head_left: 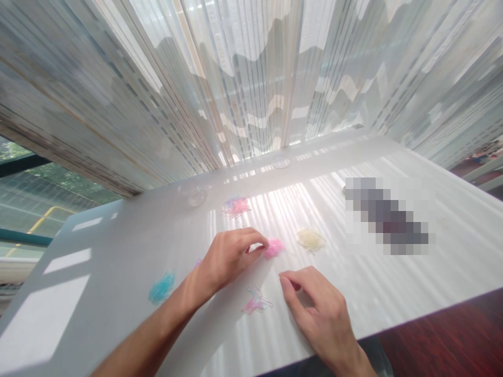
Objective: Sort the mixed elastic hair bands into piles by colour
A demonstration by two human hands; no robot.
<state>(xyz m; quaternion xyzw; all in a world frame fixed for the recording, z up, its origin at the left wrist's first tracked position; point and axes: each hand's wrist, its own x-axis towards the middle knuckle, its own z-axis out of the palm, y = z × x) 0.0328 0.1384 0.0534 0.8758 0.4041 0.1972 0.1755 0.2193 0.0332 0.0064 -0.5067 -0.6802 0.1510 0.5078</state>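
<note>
My left hand (231, 256) reaches over the white table, thumb and index finger pinched at the left edge of a bright pink pile of thin, band-like pieces (275, 248). What the pinch holds, if anything, is too small to make out. Closer to me, my right hand (318, 309) is also closed in a pinch, its contents unclear. Between the hands and nearer me lies a loose mixed pile of pink and pale blue pieces (256, 301). A pale yellow pile (310, 239) sits right of the pink one. Left of my forearm is a teal pile (162, 288); a purple bit (198, 262) peeks out behind my wrist.
A larger mixed pink and blue pile (236, 207) lies farther back. Clear round objects, one at the left (197, 197) and one at the back (281, 163), stand near the curtain (251, 78). A pixelated dark object (387, 214) lies at the right on the table (440, 209).
</note>
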